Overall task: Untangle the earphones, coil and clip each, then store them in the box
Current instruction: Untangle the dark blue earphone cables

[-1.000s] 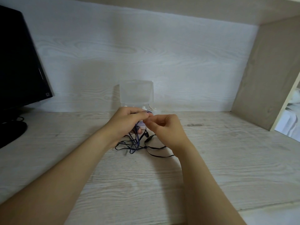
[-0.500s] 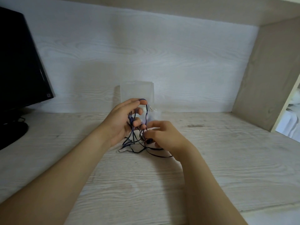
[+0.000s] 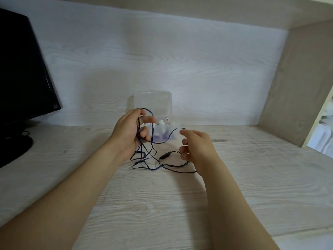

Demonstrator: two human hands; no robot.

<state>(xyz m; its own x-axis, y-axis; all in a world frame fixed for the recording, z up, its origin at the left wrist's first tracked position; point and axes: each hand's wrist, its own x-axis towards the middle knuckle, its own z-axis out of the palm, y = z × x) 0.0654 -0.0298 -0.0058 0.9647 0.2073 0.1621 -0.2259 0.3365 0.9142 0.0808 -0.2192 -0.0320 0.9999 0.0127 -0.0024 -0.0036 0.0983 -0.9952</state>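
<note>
Both hands hold the limp, light earphone cord (image 3: 177,170), left hand (image 3: 128,130) through its loops, right hand (image 3: 197,147) pinching near the stiffer remote (image 3: 164,156), likely the surest hold.

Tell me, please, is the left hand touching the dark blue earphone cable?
Touching: the head view shows the dark blue earphone cable draped over the left hand.

We are looking at 1 black monitor (image 3: 23,69) standing at the left on a round base (image 3: 12,150), with a dark cable (image 3: 24,132) curling just beside it. A pale wood-grain desk (image 3: 252,186) is stretching below, a white back panel (image 3: 162,51) is rising behind, and 1 beige side panel (image 3: 297,87) is closing the right, with white fabric (image 3: 322,138) showing beyond it.
</note>
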